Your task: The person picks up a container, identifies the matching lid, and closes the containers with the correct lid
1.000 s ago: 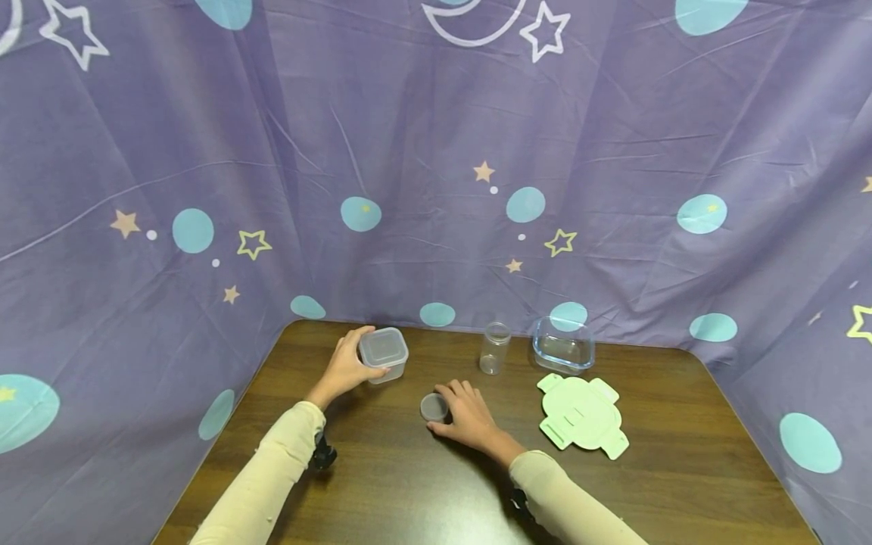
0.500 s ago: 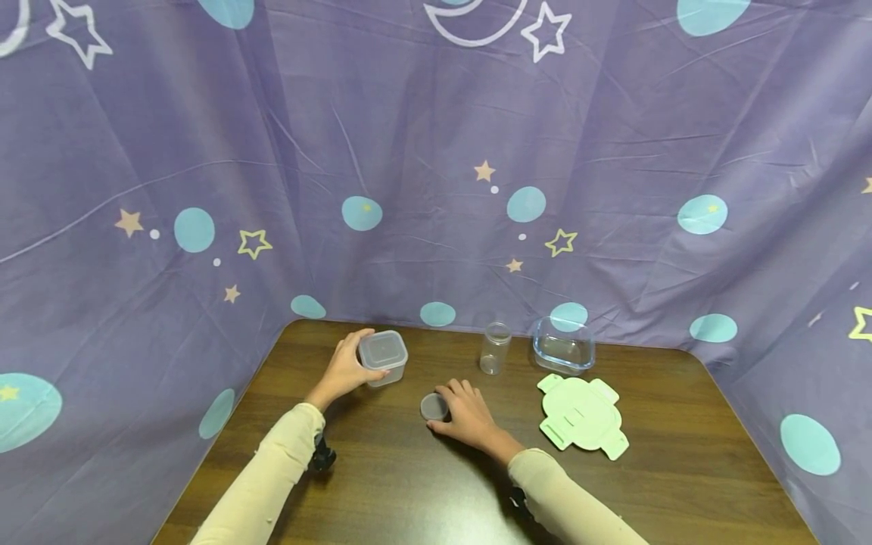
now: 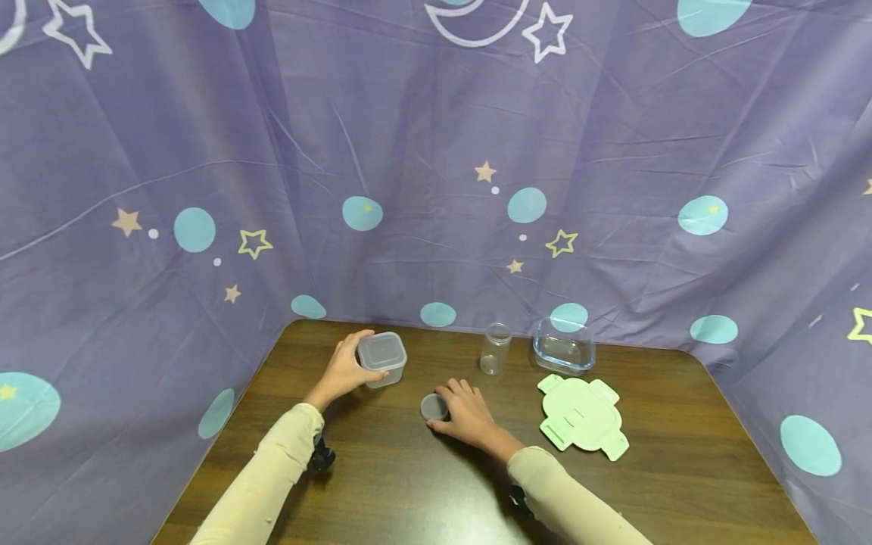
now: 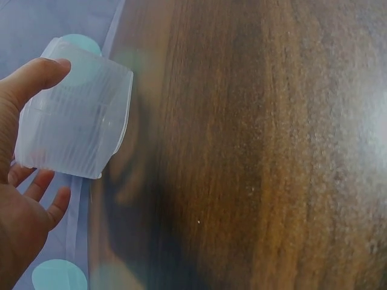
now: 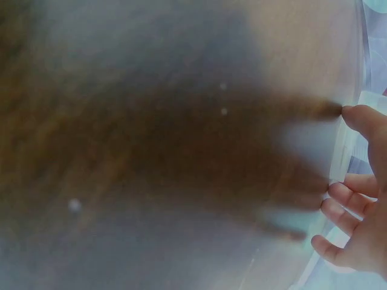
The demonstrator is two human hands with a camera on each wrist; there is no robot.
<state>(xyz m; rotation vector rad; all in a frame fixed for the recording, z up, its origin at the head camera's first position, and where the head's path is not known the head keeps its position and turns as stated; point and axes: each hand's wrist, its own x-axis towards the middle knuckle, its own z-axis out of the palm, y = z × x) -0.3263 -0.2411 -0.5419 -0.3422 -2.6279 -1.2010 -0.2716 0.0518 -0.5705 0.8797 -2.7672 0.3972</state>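
On the left of the table, my left hand (image 3: 346, 369) grips a clear plastic food container (image 3: 383, 359) with a squarish lid on top. The left wrist view shows the thumb on one side of this container (image 4: 75, 115) and other fingers below it; I cannot tell whether its base touches the table. Near the middle, my right hand (image 3: 470, 415) holds a small round grey lid (image 3: 434, 407), its thumb at the near edge and fingertips at the far edge. In the right wrist view, the fingers (image 5: 347, 202) point down to the table and the lid is hidden.
Behind the right hand stands a tall clear jar (image 3: 494, 348). A clear glass dish (image 3: 564, 348) is to its right, by the curtain (image 3: 436, 250). A pale green flap lid (image 3: 583, 415) lies flat on the brown table (image 3: 381, 484).
My left hand has brought the food container very slightly nearer to me, with a small tilt. The right hand and the round lid have stayed in place.
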